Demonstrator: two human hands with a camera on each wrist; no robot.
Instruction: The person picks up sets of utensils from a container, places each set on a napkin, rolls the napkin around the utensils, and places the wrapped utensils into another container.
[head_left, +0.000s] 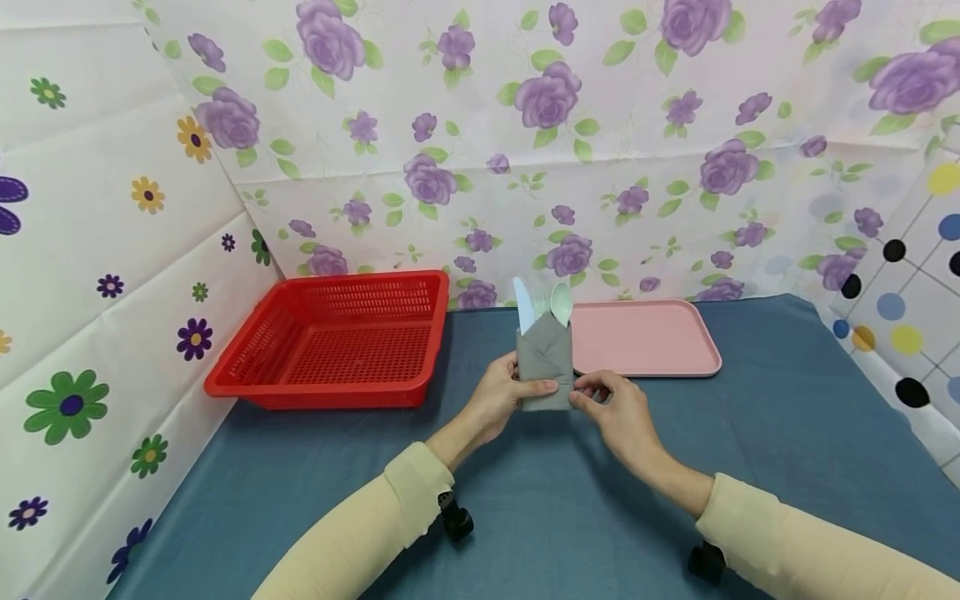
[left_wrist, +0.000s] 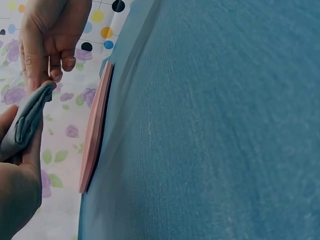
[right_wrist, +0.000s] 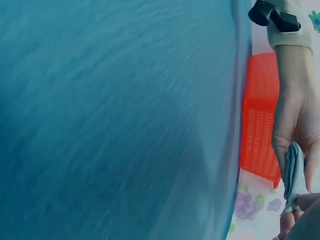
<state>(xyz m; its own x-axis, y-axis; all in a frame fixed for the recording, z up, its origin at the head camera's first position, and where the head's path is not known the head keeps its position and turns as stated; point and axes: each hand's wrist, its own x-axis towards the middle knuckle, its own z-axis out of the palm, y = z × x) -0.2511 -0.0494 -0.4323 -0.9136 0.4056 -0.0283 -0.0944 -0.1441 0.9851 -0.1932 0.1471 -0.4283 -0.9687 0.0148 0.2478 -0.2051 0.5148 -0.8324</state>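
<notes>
A grey folded napkin (head_left: 545,358) is held upright above the table as a pouch. From its top stick out a pale blue knife (head_left: 523,305), a clear fork (head_left: 540,300) and a pale green spoon (head_left: 561,303). My left hand (head_left: 501,392) grips the pouch from its left side, thumb across the front and fingers behind. At the lower right edge, my right hand (head_left: 611,408) pinches the napkin between thumb and fingertips. Seen from below in the left wrist view, the folded layers of the napkin (left_wrist: 26,122) lie between both hands.
A red perforated basket (head_left: 330,396) stands at the back left of the blue-covered table (head_left: 540,517). Behind the hands, a pink tray (head_left: 645,337) lies flat near the back edge. Flowered sheets (head_left: 480,108) hang behind and at the sides.
</notes>
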